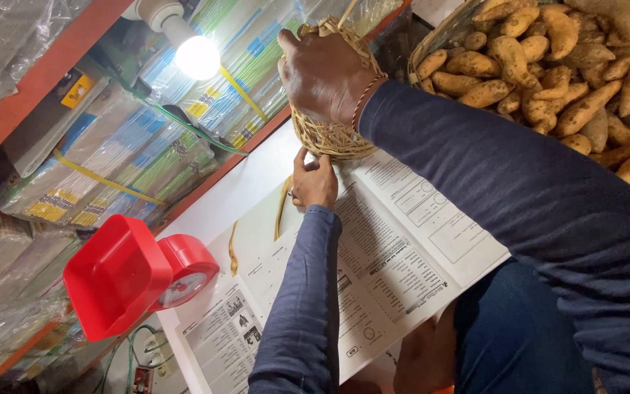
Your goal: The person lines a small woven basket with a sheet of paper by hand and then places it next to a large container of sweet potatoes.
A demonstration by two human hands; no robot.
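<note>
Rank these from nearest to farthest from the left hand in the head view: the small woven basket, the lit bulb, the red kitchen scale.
1. Small woven basket: touching the left hand, just above it, with the right hand on its top.
2. Lit bulb: up and to the left, by the shelf of stacked packets.
3. Red kitchen scale: lower left, at the newspaper's far edge.

The right hand (pixel 324 73) hides much of the small woven basket (pixel 333 131), and the frame's right edge crops the sweet potatoes (pixel 548 66).
</note>
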